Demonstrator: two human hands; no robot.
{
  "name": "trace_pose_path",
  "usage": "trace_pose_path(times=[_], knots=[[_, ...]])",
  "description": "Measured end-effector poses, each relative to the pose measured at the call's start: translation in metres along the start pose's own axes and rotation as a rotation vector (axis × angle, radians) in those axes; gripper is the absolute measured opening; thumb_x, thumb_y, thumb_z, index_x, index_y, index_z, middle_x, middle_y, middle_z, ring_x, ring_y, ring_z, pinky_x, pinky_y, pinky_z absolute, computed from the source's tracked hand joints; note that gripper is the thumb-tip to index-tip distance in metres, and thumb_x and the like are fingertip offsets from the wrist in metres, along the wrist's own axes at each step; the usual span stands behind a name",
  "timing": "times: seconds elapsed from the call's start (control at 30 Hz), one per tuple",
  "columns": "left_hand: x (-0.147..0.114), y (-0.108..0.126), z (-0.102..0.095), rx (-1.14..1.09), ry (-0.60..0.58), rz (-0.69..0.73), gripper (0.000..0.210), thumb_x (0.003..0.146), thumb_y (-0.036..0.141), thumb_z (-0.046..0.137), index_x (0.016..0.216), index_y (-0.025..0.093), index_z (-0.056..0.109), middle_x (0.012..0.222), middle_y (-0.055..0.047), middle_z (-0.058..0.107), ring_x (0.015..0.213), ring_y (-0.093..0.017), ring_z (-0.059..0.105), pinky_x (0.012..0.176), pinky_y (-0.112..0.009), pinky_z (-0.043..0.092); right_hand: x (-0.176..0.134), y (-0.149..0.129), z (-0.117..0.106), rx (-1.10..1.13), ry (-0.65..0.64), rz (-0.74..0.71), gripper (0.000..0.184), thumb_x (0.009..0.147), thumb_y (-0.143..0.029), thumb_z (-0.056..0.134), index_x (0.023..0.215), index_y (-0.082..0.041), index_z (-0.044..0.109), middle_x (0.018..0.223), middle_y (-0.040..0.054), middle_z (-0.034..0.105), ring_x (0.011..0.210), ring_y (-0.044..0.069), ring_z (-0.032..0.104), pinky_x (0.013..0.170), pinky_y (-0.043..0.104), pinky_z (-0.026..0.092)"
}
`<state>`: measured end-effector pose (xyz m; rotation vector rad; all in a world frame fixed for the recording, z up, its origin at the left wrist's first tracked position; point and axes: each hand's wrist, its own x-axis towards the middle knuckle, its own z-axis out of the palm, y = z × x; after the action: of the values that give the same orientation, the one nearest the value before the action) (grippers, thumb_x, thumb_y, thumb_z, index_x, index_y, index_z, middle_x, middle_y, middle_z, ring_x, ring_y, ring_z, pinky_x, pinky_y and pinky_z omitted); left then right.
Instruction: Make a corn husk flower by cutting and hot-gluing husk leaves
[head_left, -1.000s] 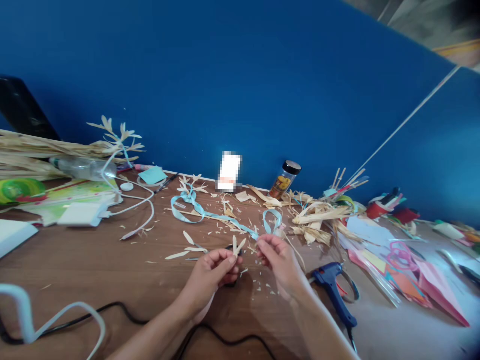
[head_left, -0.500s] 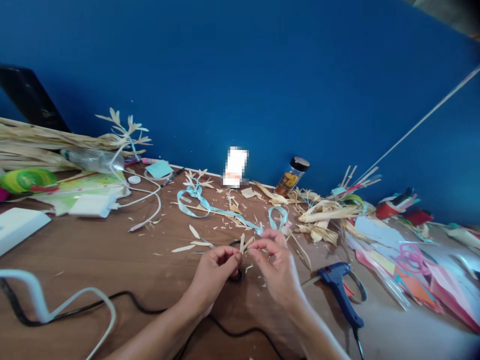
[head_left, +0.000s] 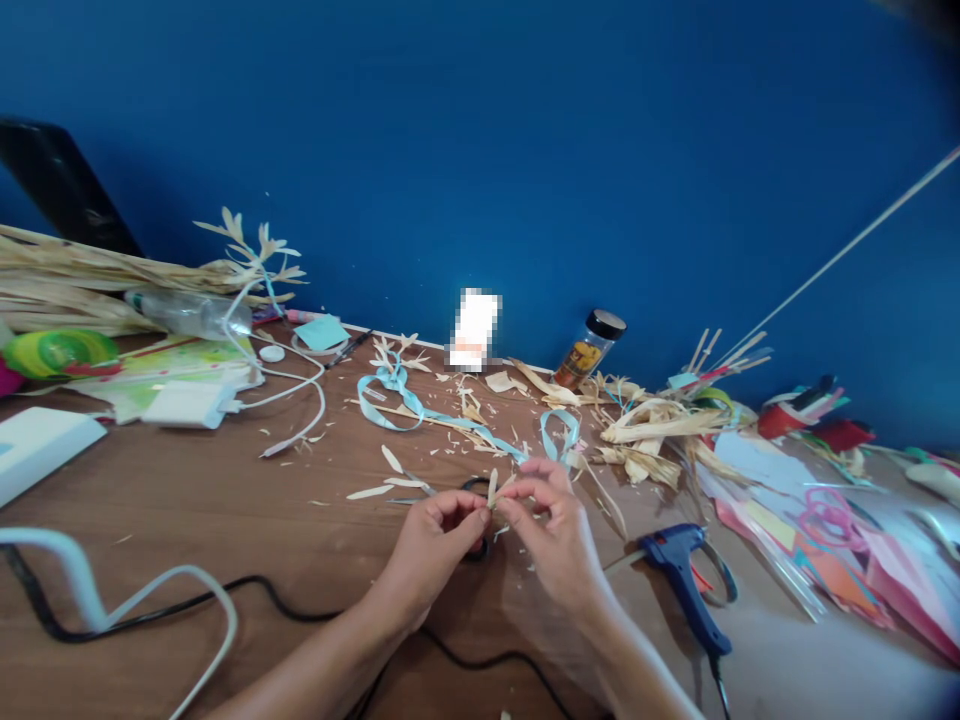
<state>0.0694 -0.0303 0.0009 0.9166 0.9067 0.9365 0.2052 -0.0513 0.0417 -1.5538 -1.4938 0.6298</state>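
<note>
Close together over the middle of the table, my left hand (head_left: pixel 442 545) and my right hand (head_left: pixel 553 530) both pinch a small pale dried-husk strip (head_left: pixel 493 486), its tip standing up between the fingertips. The strip's lower end is hidden by the fingers. Under and behind my hands lie scissors (head_left: pixel 480 550) with black handles, partly covered. Loose cut husk petals (head_left: pixel 370 493) rest left of my fingers. Beyond them a light blue ribbon (head_left: pixel 457 427) runs from a small husk flower (head_left: pixel 396 358) toward my right hand.
A blue glue gun (head_left: pixel 682 580) lies to the right. Behind it are a husk pile (head_left: pixel 649 430), a black-lidded jar (head_left: pixel 589 350) and coloured papers (head_left: pixel 817 570). At left are a white charger (head_left: pixel 187 403), a plastic bottle (head_left: pixel 187 313) and cables. A black cord (head_left: pixel 300 620) crosses the front.
My fingertips have come slightly closer together around the husk strip. The second strip tip by my right fingers shows less now. The view has shifted slightly.
</note>
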Motion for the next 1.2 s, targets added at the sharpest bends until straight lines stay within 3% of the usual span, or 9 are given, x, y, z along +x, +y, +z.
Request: trace_pose_path(times=[0.23, 0.7, 1.2], knots=[[0.0007, -0.0018, -0.0005, 0.049, 0.001, 0.008, 0.018, 0.068, 0.030, 0.065, 0.075, 0.013, 0.063, 0.061, 0.001, 0.058, 0.055, -0.009, 0.048, 0.055, -0.021, 0.039, 0.0001, 0.0015, -0.0010, 0.025, -0.028, -0.006, 0.006, 0.074, -0.021, 0.062, 0.074, -0.020, 0.068, 0.096, 0.0050, 0.049, 0.091, 0.020, 0.052, 0.073, 0.030, 0.042], [-0.0011, 0.0024, 0.0011, 0.070, -0.016, 0.000, 0.015, 0.067, 0.028, 0.066, 0.071, 0.014, 0.065, 0.063, 0.000, 0.060, 0.057, -0.010, 0.050, 0.057, -0.021, 0.042, 0.0001, 0.0042, -0.0018, 0.014, -0.038, -0.021, 0.007, 0.074, -0.019, 0.061, 0.074, -0.020, 0.068, 0.092, 0.0036, 0.051, 0.086, 0.018, 0.054, 0.073, 0.029, 0.042], [0.0013, -0.0042, -0.0018, 0.210, -0.018, 0.108, 0.018, 0.073, 0.031, 0.059, 0.068, 0.015, 0.065, 0.054, 0.002, 0.055, 0.053, -0.010, 0.046, 0.053, -0.020, 0.037, -0.0016, 0.0053, 0.0005, 0.033, -0.021, 0.005, 0.007, 0.072, -0.023, 0.064, 0.075, -0.021, 0.070, 0.088, 0.0037, 0.052, 0.080, 0.018, 0.054, 0.066, 0.028, 0.041]])
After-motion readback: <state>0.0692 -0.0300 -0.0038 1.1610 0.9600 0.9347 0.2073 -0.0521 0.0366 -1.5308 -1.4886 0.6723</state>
